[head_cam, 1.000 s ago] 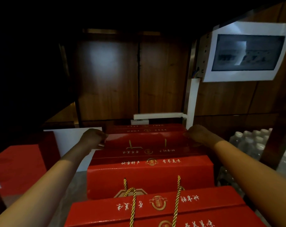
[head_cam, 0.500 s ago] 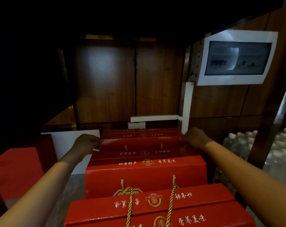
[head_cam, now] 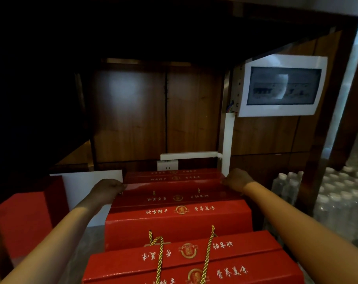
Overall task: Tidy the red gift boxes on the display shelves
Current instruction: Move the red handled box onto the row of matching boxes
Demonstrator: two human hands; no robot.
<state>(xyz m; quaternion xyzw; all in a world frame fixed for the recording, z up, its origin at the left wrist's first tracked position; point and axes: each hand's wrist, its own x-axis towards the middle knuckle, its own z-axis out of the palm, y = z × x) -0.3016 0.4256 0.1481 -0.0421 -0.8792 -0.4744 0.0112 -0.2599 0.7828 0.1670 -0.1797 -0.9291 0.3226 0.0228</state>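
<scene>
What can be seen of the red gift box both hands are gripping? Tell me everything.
The gripped red gift box looks like glossy red cardboard, long and flat-topped, with gold characters and a round gold emblem printed upside down to the camera. Two short gold cord ends rise from its top. It lies level in a row of like boxes, third from the camera, against the neighbours in front and behind. The left hand clasps its left end and the right hand its right end.

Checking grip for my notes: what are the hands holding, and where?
Both the left hand and right hand grip one red gift box by its side edges.
</scene>
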